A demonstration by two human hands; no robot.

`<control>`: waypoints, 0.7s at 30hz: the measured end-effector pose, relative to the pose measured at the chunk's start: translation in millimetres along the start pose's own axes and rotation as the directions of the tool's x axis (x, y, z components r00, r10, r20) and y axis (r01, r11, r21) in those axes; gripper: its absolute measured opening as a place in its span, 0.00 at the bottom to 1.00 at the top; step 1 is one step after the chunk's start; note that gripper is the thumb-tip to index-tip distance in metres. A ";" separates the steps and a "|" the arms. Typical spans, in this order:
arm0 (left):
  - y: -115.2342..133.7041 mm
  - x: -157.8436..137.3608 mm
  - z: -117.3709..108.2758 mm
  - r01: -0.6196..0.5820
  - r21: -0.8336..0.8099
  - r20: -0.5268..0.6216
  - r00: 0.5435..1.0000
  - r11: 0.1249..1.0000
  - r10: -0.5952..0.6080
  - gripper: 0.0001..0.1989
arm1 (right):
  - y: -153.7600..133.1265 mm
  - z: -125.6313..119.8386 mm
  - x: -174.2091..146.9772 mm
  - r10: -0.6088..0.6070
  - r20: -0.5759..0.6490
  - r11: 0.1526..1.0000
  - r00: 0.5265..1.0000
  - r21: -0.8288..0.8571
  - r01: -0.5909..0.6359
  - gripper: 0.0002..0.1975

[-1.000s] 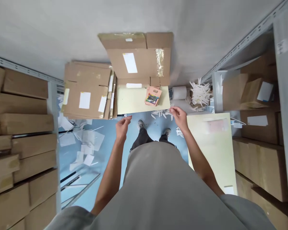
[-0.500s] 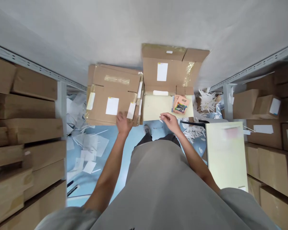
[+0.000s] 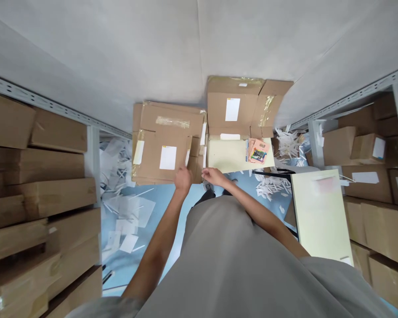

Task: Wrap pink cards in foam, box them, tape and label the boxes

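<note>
A stack of flattened cardboard boxes (image 3: 152, 137) lies in front of me, with white labels and clear tape on the top one. My left hand (image 3: 183, 178) is closed at the stack's front edge on a narrow cardboard flap (image 3: 188, 148), which stands raised. Just to its right, my right hand (image 3: 214, 176) has its fingers pinched together at the stack's front right corner; what lies between them is too small to make out. Beyond my right hand, several printed cards or booklets (image 3: 258, 151) rest on a pale yellow tabletop (image 3: 225, 154).
An unfolded cardboard box (image 3: 248, 110) leans on the wall behind the tabletop. Shelves of cardboard boxes (image 3: 63, 194) flank me on both sides. A pale yellow panel (image 3: 321, 212) stands at right. Paper scraps (image 3: 128, 225) and shredded paper (image 3: 273, 185) litter the blue floor.
My left hand has closed and tilted the flap up from the top box. My right hand has moved left, from over the tabletop's front edge to the stack's corner. The view has shifted slightly.
</note>
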State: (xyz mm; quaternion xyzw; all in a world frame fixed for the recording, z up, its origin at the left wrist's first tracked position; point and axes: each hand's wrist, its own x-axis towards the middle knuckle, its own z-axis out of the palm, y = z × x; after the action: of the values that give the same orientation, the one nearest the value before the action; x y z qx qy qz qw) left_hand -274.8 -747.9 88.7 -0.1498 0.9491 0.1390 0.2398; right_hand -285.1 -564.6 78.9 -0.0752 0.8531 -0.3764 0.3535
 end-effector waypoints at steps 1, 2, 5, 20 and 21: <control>-6.4 0.6 -6.9 0.006 -0.005 0.003 1.000 1.000 -0.006 0.24 | -0.8 3.5 3.8 0.002 0.011 1.000 1.000 -0.010 -0.002 0.14; -12.6 0.0 -13.8 0.006 -0.004 0.003 1.000 1.000 -0.006 0.23 | -1.3 6.4 7.2 -0.002 0.015 1.000 1.000 -0.013 0.002 0.15; -28.2 -9.8 -35.4 -0.001 0.010 -0.037 0.999 1.000 0.002 0.21 | -1.8 13.6 15.0 -0.022 0.023 1.000 1.000 -0.012 0.022 0.19; -72.5 -144.8 -240.2 -0.267 -0.390 -0.786 0.595 0.881 -0.168 0.12 | -49.7 -81.2 10.6 -0.236 -0.418 0.872 0.877 0.308 0.381 0.33; -66.0 -149.0 -246.5 -0.316 -0.399 -0.795 0.586 0.860 -0.154 0.12 | -59.7 -103.4 2.5 -0.277 -0.490 0.811 0.826 0.342 0.475 0.36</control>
State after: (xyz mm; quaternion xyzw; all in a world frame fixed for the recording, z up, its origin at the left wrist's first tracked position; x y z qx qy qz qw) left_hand -228.5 -858.6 358.7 -0.2075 0.8880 0.3086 -0.2705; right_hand -363.3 -546.7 167.4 -0.0805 0.7643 -0.6340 0.0864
